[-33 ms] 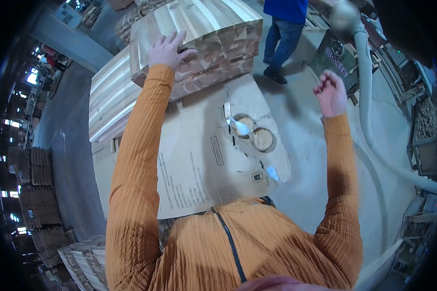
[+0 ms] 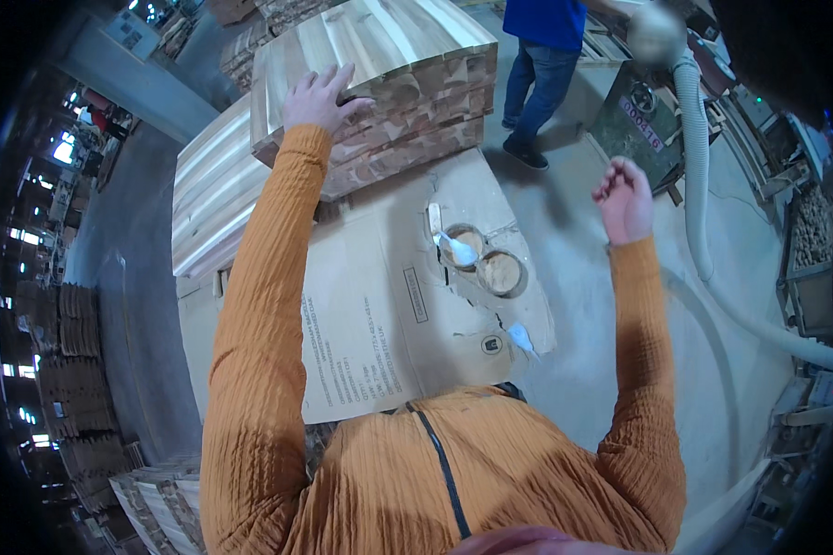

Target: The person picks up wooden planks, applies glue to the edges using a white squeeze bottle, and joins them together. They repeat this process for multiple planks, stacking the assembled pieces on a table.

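Observation:
My left hand [image 2: 318, 99] lies with spread fingers on the near edge of a stack of striped wooden panels [image 2: 379, 42], and it grips nothing. Off to the right, my right hand [image 2: 624, 202] is raised in the air with its fingers curled in, and nothing shows in it. Between my arms lies a flattened cardboard sheet [image 2: 361, 287]. On it stand two round tubs of tan paste, a nearer tub [image 2: 502, 274] and a farther tub [image 2: 469, 237]. A white plastic spoon [image 2: 455, 248] rests across the farther one. Another whitish piece [image 2: 521, 337] lies near the sheet's right edge.
More striped panels [image 2: 211, 185] lie left of the stack. A person in a blue top and jeans [image 2: 539, 79] stands beyond, by a green machine [image 2: 640, 120]. A pale ribbed hose [image 2: 696, 176] runs down the right side. Stacked wood pieces [image 2: 69, 356] line the far left.
My right hand has come slightly nearer to me and a little left. My left hand stays on the panels. The other person's arm now shows, reaching right.

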Demonstrator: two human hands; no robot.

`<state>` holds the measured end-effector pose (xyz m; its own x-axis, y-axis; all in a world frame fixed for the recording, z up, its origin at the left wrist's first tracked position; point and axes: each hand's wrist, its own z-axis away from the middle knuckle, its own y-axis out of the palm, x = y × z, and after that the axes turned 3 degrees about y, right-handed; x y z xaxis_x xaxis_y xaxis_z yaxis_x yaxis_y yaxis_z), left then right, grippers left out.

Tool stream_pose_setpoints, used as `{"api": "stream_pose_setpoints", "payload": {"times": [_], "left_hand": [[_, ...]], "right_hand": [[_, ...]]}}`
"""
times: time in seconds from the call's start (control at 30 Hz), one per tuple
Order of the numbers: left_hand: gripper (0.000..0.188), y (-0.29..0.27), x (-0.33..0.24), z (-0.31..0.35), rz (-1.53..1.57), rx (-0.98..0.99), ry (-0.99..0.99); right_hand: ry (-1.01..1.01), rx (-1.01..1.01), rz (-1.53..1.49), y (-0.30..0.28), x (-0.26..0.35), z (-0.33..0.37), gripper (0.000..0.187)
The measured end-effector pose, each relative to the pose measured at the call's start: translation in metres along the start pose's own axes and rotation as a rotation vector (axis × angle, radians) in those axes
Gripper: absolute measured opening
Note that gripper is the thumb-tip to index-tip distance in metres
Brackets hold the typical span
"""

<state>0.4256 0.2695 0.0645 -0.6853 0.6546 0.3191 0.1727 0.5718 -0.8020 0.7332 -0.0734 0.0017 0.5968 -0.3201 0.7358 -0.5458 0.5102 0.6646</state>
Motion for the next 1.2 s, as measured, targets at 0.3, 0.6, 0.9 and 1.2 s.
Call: {"api": "stream_pose_setpoints", "payload": {"times": [0.3, 0.6, 0.9, 1.2], "left_hand": [[0.067, 0.023, 0.013, -0.022, 0.089, 0.013, -0.002], [0.059, 0.015, -0.023, 0.056, 0.364, -0.218, 0.041], [0.051, -0.003, -0.029, 0.344, 0.458, 0.116, -0.049], [0.043, -0.048, 0.055, 0.565, 0.467, 0.179, -0.603]], "right_hand": [[0.063, -0.144, 0.522, -0.054, -0.074, 0.075, 0.014], [0.356, 0.252, 1.413, -0.066, -0.124, 0.158, 0.029], [0.269, 0.142, 1.863, -0.033, -0.161, 0.169, 0.031], [0.354, 0.277, 2.676, 0.040, -0.160, 0.140, 0.023]]}}
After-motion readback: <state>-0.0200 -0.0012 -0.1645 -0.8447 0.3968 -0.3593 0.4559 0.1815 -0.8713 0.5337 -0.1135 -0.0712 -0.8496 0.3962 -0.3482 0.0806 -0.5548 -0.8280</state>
